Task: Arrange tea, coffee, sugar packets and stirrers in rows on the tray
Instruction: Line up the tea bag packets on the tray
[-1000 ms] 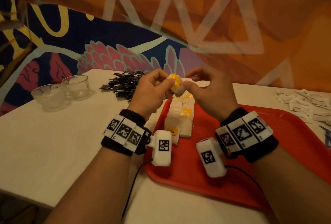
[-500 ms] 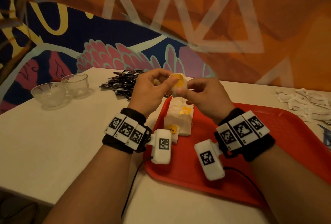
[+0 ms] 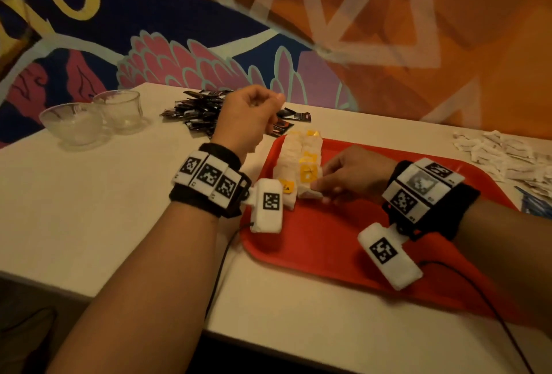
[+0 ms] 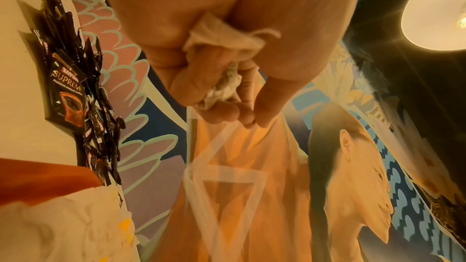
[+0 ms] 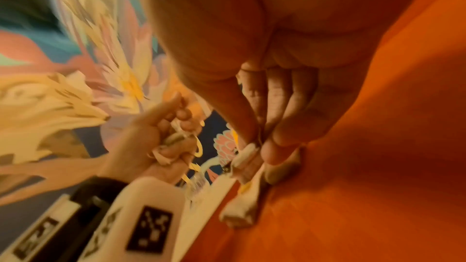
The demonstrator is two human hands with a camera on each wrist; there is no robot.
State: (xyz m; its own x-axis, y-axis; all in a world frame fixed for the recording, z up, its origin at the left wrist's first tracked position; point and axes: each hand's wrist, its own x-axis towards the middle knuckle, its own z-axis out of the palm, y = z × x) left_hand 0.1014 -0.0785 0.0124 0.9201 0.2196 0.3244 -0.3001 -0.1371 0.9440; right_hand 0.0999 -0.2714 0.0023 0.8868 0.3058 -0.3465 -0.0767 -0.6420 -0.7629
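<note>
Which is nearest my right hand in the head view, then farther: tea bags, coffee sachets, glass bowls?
From the right hand:
1. Tea bags, touching the fingertips, on the tray's left side.
2. Coffee sachets, on the table beyond the tray's far left corner.
3. Glass bowls, far left of the table.

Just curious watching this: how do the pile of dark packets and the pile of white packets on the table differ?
The dark coffee packets are glossy black with printed labels; the white packets are pale paper. The coffee packets lie beyond the red tray's far left corner, near the left hand; the white packets lie off its far right side. Both are loose heaps on the table, not on the tray.
</note>
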